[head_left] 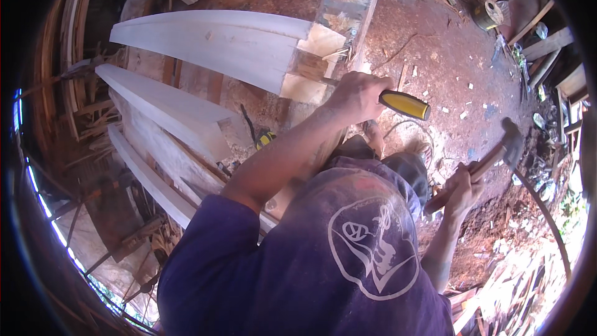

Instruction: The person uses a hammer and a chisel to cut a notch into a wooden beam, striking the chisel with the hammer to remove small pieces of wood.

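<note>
My left hand (359,96) is closed around a chisel (405,105), its yellow and black handle sticking out to the right of my fist. The chisel's blade points left toward a cut recess (309,65) at the right end of a pale, planed timber (205,42). Wood chips lie beside that recess. Off to the right, my right hand (461,188) grips a hammer (489,163) by its wooden handle. The dark hammer head is raised, apart from the chisel's handle end.
A second pale timber (165,107) and a third narrower one (149,177) lie nearer, on the left. A yellow and black tape measure (265,140) sits by the second timber's end. Wood scraps (516,292) heap up at lower right. A spool (489,14) stands at far right.
</note>
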{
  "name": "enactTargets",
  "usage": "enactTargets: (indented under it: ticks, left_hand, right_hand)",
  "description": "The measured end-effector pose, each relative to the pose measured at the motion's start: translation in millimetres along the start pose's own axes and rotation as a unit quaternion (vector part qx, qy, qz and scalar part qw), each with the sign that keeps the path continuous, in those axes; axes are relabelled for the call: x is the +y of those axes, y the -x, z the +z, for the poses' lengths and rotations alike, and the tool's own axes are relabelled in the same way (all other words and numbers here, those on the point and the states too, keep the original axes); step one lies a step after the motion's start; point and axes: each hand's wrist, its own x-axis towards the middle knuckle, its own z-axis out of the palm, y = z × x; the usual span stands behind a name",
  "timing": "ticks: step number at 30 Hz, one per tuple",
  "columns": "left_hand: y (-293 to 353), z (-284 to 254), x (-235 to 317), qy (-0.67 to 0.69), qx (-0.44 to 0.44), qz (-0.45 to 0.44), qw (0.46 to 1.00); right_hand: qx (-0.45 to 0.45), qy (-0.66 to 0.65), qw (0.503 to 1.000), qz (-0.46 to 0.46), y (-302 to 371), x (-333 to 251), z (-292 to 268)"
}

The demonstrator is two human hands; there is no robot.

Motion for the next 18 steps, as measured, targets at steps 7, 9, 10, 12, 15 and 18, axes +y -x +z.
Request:
enactTargets:
  ticks: [7, 9, 10, 12, 15, 18]
  left_hand:
    - [-6.9, 2.7, 1.2, -0.032, -0.032, -0.008, 0.999]
    - [-6.2, 2.9, -4.0, -0.063, -0.053, -0.018, 0.996]
    - [-5.5, 5.3, -5.6, -0.063, -0.053, -0.015, 0.996]
    - [2.0, 6.5, -12.0, -0.042, -0.045, -0.027, 0.998]
    - [-4.5, -3.0, -1.1, -0.034, -0.054, -0.035, 0.997]
    - [-5.0, 4.2, -6.3, -0.051, -0.077, -0.032, 0.995]
  right_hand:
    - [-0.114, 0.005, 0.973, -0.200, 24.0, 22.7, 35.3]
    - [-0.179, 0.204, 0.959, -0.082, 33.0, 10.2, 51.9]
    - [-0.182, 0.202, 0.957, -0.098, 29.9, 6.9, 49.2]
    - [-0.141, 0.057, 0.981, -0.123, 5.9, 32.1, 13.6]
    - [0.013, -0.089, 0.989, -0.121, 0.6, -22.0, -2.5]
    - [-0.021, -0.107, 0.978, -0.179, 10.6, 10.5, 13.2]
